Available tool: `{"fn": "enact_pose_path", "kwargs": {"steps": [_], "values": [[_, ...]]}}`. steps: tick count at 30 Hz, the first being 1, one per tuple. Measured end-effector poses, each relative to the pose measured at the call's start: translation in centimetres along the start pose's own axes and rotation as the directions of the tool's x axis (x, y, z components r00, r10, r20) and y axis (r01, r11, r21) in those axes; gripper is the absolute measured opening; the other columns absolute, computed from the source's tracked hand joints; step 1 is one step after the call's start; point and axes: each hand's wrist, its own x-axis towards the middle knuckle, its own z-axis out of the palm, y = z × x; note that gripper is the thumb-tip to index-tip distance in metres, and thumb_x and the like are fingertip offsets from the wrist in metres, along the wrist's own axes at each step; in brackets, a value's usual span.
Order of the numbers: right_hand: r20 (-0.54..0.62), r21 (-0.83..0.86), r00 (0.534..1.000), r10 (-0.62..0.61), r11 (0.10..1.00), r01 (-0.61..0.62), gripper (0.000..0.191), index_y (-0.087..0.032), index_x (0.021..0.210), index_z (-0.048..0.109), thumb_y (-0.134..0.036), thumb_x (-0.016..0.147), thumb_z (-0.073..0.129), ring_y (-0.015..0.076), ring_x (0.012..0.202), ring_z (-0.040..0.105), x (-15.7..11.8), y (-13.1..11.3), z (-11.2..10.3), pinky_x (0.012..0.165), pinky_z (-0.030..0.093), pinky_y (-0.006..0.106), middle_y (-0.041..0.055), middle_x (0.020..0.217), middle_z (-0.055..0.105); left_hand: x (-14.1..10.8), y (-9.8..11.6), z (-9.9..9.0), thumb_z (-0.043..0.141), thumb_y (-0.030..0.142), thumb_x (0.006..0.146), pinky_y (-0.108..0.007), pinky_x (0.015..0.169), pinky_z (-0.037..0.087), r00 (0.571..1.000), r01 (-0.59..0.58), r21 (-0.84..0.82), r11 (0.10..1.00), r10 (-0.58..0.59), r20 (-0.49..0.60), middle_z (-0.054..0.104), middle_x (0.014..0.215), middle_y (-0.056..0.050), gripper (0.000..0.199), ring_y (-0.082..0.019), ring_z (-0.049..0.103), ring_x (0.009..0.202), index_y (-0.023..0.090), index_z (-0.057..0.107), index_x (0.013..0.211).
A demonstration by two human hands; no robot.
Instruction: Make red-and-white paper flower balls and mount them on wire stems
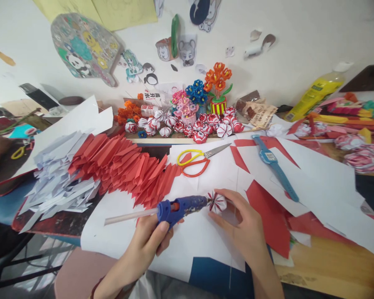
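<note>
The left hand [156,236] grips a blue glue gun [190,206], its tip pointed at a red-and-white paper flower [218,203] in the right hand [241,220]; contact there is hard to make out. Scissors [205,155] lie beside folded red strips [121,166], left of a blue watch [270,158].

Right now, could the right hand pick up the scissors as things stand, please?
Probably not while the right hand holds the paper flower, though the scissors lie uncovered on the white paper beyond it.
</note>
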Motion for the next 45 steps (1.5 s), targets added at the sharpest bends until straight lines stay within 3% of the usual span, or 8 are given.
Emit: {"fn": "enact_pose_path", "kwargs": {"steps": [5, 10, 14, 20, 35, 39, 45], "values": [[-0.001, 0.012, 1.000, 0.015, 1.000, -0.015, 0.041, -0.030, 0.118, 0.065, -0.041, 0.080, 0.075, 0.0246, 0.111, 0.064, 0.0, -0.1, 0.0, 0.095, 0.053, 0.038, 0.0047, 0.123, 0.066, 0.1, -0.2, 0.2, 0.039, 0.052, 0.100, -0.022, 0.045, 0.027, 1.000, -0.007, -0.065, 0.998, 0.006, -0.006, 0.044, 0.053, 0.004, 0.048, -0.007, 0.033, 0.044, 0.012, 0.062, 0.088], [0.010, 0.015, 1.000, 0.010, 1.000, -0.010, 0.040, -0.030, 0.118, 0.065, -0.037, 0.080, 0.075, 0.0242, 0.111, 0.063, 0.0, -0.1, -0.1, 0.096, 0.053, 0.038, 0.0046, 0.123, 0.065, 0.2, -0.2, 0.1, 0.037, 0.052, 0.101, -0.021, 0.044, 0.026, 0.999, -0.032, -0.105, 0.994, 0.036, 0.033, 0.042, 0.054, 0.004, 0.048, -0.008, 0.034, 0.046, 0.013, 0.063, 0.108], [0.003, -0.003, 1.000, 0.002, 1.000, -0.002, 0.039, -0.029, 0.118, 0.065, -0.034, 0.081, 0.074, 0.0253, 0.111, 0.063, 0.0, -0.2, -0.1, 0.096, 0.053, 0.039, 0.0059, 0.123, 0.066, 0.1, -0.2, -0.1, 0.036, 0.053, 0.100, -0.021, 0.044, 0.027, 0.999, -0.018, -0.056, 0.998, 0.020, 0.042, 0.042, 0.053, 0.004, 0.050, -0.008, 0.034, 0.046, 0.012, 0.064, 0.108], [0.006, 0.008, 1.000, -0.007, 1.000, 0.007, 0.039, -0.029, 0.118, 0.064, -0.032, 0.080, 0.074, 0.0250, 0.110, 0.063, 0.0, -0.1, -0.1, 0.094, 0.054, 0.039, 0.0057, 0.122, 0.065, 0.0, -0.6, -0.2, 0.038, 0.054, 0.099, -0.023, 0.046, 0.029, 0.999, -0.035, -0.007, 0.999, 0.035, 0.017, 0.043, 0.054, 0.002, 0.051, -0.009, 0.035, 0.047, 0.012, 0.064, 0.089], [-0.028, -0.023, 0.999, -0.016, 1.000, 0.015, 0.037, -0.030, 0.112, 0.064, -0.028, 0.077, 0.077, 0.0209, 0.101, 0.064, 0.1, -0.6, 0.1, 0.088, 0.054, 0.033, 0.0016, 0.114, 0.067, -0.1, -1.3, -0.1, 0.041, 0.056, 0.098, -0.023, 0.046, 0.026, 1.000, -0.006, -0.034, 0.999, 0.007, 0.028, 0.043, 0.054, 0.001, 0.053, -0.008, 0.035, 0.048, 0.014, 0.058, 0.071], [-0.040, -0.044, 0.999, -0.021, 0.999, 0.019, 0.035, -0.029, 0.110, 0.065, -0.029, 0.077, 0.076, 0.0196, 0.097, 0.064, 0.1, -0.9, 0.1, 0.085, 0.054, 0.030, 0.0013, 0.111, 0.067, -0.2, -1.5, -0.2, 0.039, 0.055, 0.099, -0.023, 0.047, 0.028, 0.999, -0.024, -0.018, 1.000, 0.025, 0.036, 0.042, 0.055, 0.002, 0.054, -0.008, 0.035, 0.048, 0.013, 0.059, 0.073], [-0.045, -0.105, 0.989, -0.138, 0.986, 0.132, 0.039, -0.027, 0.118, 0.065, -0.021, 0.080, 0.069, 0.0189, 0.099, 0.065, 0.0, -1.1, 0.2, 0.087, 0.054, 0.030, 0.0031, 0.116, 0.066, -0.2, -1.5, -0.2, 0.039, 0.053, 0.100, -0.021, 0.047, 0.029, 0.998, -0.041, -0.015, 0.999, 0.041, 0.038, 0.043, 0.057, 0.003, 0.050, -0.008, 0.035, 0.048, 0.012, 0.063, 0.085]]}}
